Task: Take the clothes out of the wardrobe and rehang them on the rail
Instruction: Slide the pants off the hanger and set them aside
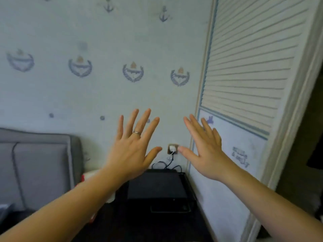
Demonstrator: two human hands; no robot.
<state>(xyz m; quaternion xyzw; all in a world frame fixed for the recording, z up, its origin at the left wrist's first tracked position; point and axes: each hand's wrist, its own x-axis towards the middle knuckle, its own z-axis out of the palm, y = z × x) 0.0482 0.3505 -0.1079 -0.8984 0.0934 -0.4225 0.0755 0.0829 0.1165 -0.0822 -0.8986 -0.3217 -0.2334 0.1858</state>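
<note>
No clothes and no rail showed in the view. The only part of the wardrobe in sight was the wardrobe door [244, 67], a tall slatted panel with its long axis upright. It filled the right side, and a plain printed panel sat below the slats. A dark strip [314, 137] past the door's far edge may have been the wardrobe's inside, but it was too dim and narrow to be sure.

The right hand [208, 154] was the nearer one. It was raised with its fingers straight and spread, and it held nothing. Its fingertips [203, 122] overlapped the door's lower panel in the view, though contact could not be judged. The left hand [132, 151] was raised beside it, just as flat and empty, with a ring [136, 132] on one finger. It faced the patterned wallpaper [104, 93], well apart from the door.

Both palms pointed at the wall, so the wardrobe lay to the right of both hands. Any reach for the clothes would probably have had to swing that way, with the right arm leading.

Between the thumbs sat a wall socket [172, 148] with a cable [167, 165] hanging from it. Below that stood a black box [155, 186]. A grey padded cushion [40, 168] stood at lower left.
</note>
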